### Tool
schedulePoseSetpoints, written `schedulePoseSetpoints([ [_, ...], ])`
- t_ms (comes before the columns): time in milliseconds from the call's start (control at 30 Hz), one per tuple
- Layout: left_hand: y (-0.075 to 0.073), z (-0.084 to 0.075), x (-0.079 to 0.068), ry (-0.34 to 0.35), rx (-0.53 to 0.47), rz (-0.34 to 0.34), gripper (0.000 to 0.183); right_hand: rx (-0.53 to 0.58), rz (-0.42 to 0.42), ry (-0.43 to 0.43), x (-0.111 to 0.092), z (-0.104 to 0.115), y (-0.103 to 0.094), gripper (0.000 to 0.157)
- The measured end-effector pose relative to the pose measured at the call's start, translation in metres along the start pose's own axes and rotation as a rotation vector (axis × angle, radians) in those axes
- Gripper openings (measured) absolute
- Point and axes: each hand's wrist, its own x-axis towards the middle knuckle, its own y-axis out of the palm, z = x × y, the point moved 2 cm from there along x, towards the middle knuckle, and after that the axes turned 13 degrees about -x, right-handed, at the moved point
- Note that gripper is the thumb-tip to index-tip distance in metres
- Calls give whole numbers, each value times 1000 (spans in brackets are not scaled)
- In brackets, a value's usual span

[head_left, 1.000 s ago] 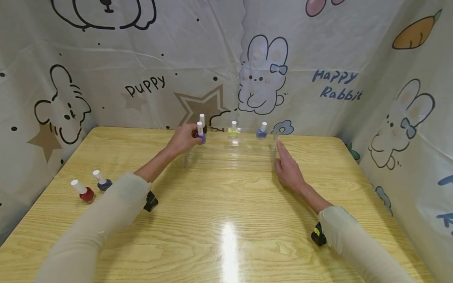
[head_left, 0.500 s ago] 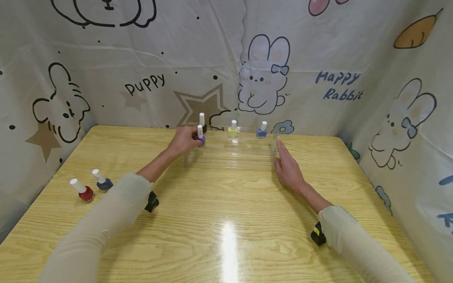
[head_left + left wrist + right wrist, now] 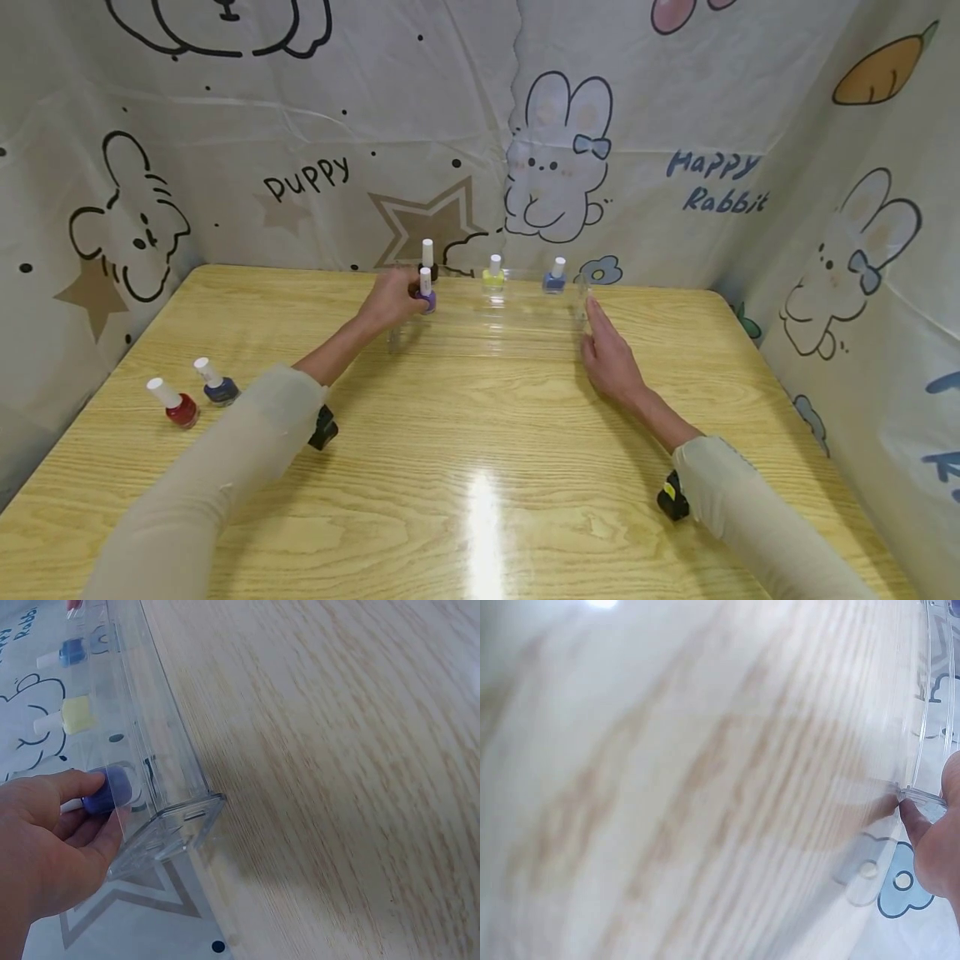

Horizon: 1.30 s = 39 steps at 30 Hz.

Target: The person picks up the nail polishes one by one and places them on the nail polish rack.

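Observation:
My left hand pinches a purple nail polish bottle with a white cap, at the left end of a clear stepped display rack. In the left wrist view, thumb and fingertips lie either side of the purple bottle's glass, beside the clear end panel. A dark nail polish bottle stands just behind it, partly hidden. Farther right on the rack's back stand a yellow bottle and a blue bottle. My right hand rests with extended fingers against the rack's right end.
A red nail polish bottle and a navy one stand on the wooden table at left, beside my left sleeve. A printed cloth hangs close behind the rack and along both sides.
My left hand has shifted slightly down and toward me with the purple bottle, onto the rack's front part. The right hand stays against the rack's end.

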Motion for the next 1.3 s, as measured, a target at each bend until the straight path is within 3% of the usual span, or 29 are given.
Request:
schedulePoseSetpoints([
  [533, 4, 1, -2, -19, 3, -24, 17, -3, 14, 14, 0, 0, 1, 63],
  [900, 5, 1, -2, -28, -16, -52, 27, 4, 31, 23, -1, 1, -1, 64],
  [1300, 3, 0, -6, -47, -84, -47, 28, -14, 14, 19, 0, -1, 1, 63],
])
